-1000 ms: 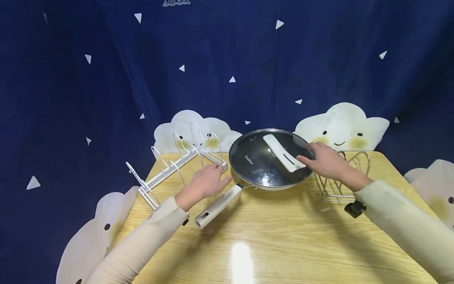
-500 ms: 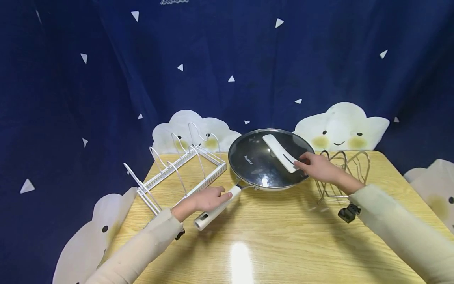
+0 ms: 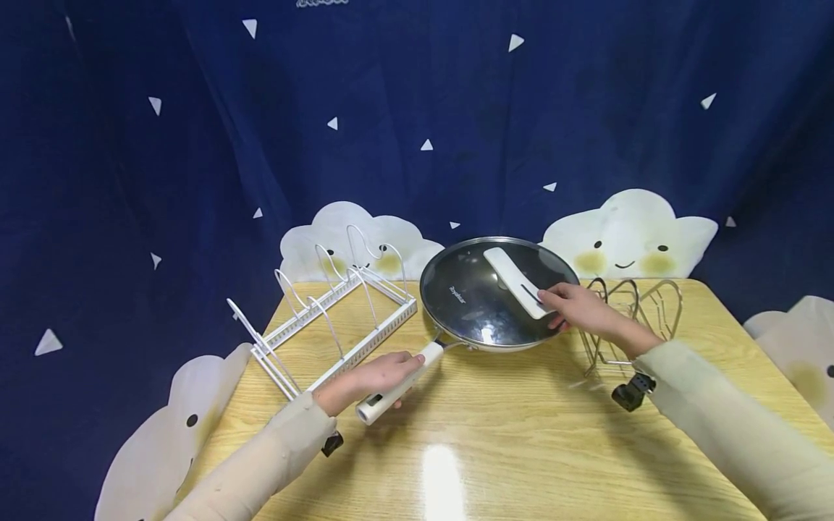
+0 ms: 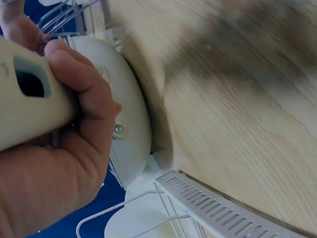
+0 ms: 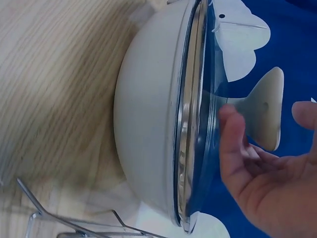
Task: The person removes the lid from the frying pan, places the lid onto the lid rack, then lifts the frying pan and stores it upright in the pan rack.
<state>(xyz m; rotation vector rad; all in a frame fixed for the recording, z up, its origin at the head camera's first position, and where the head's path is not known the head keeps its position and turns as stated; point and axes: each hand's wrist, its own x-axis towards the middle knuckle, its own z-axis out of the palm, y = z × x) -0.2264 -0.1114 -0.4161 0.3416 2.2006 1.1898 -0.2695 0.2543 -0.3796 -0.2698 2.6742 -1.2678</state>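
Observation:
A white wok [image 5: 148,109] stands on the table under a glass lid [image 3: 469,311] with a curved white lid handle [image 3: 511,278]. My left hand [image 3: 384,373] grips the wok's long pale handle [image 3: 426,358]; in the left wrist view the fingers [image 4: 89,94] curl round it. My right hand [image 3: 580,307] is at the near right end of the lid handle. The right wrist view shows its fingers [image 5: 233,144] bent below that handle and the thumb on the other side, with a gap between thumb and handle.
On the left stands a white wire rack [image 3: 384,329] with upright loops, close to the wok. A metal wire rack [image 3: 632,318] stands right of the wok, behind my right wrist. A dark blue curtain [image 3: 417,94] hangs behind the wooden table [image 3: 521,434].
My left hand has moved from the white rack's corner down to the wok handle and closed round it. My right hand has shifted from the lid's right rim to the lid handle's end.

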